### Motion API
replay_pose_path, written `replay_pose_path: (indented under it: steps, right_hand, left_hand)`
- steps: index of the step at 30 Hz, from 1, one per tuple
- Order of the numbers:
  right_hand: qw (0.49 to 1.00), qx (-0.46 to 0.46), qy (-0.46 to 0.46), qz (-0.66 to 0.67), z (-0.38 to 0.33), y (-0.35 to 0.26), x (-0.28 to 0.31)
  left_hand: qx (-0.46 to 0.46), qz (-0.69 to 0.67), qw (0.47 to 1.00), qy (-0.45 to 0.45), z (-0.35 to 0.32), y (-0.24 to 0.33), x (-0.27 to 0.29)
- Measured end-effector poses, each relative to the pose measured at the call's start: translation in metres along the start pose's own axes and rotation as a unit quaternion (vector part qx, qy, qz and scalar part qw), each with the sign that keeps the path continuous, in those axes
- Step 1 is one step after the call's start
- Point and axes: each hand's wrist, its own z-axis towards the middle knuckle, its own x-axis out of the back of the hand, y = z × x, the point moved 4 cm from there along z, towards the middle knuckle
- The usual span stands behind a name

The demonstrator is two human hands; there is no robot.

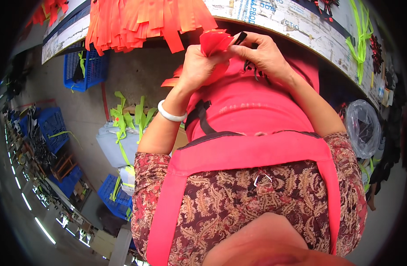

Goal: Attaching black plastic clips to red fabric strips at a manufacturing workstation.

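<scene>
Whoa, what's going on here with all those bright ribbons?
A person in a pink apron has a folded bunch of red strips in the left grip. The right grip is right beside it, pinching a small black piece. Lots more orange strips hang over the edge of the table, and yellow-green strips lie farther along to the right.

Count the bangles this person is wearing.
1: a white bangle around the left wrist; the left hand holds red fabric. The right wrist shows none; sleeves could hide others.
</scene>
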Motion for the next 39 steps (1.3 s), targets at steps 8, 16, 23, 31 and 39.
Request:
replay_pose_path:
  steps: [8, 16, 23, 31, 39]
  right_hand:
    - [0.996, -0.072, 0.037, 0.040, 0.002, -0.001, 0.001]
    - [0.999, -0.021, 0.025, -0.035, -0.002, -0.001, -0.015]
    - [0.994, 0.023, 0.023, -0.105, -0.002, -0.004, -0.020]
    - [0.995, 0.078, 0.048, -0.045, -0.002, 0.003, -0.028]
    - [0.996, 0.032, 0.058, -0.062, 0.002, 0.005, -0.033]
  left_hand:
    - [0.000, -0.053, 0.999, 0.000, -0.008, -0.005, 0.016]
    - [-0.088, 0.048, 0.994, 0.034, -0.015, 0.000, 0.016]
    - [-0.124, 0.065, 0.990, 0.012, -0.017, 0.001, 0.016]
    - [-0.110, 0.103, 0.988, -0.022, -0.019, -0.008, 0.023]
    - [-0.138, 0.122, 0.983, -0.001, -0.021, -0.005, 0.026]
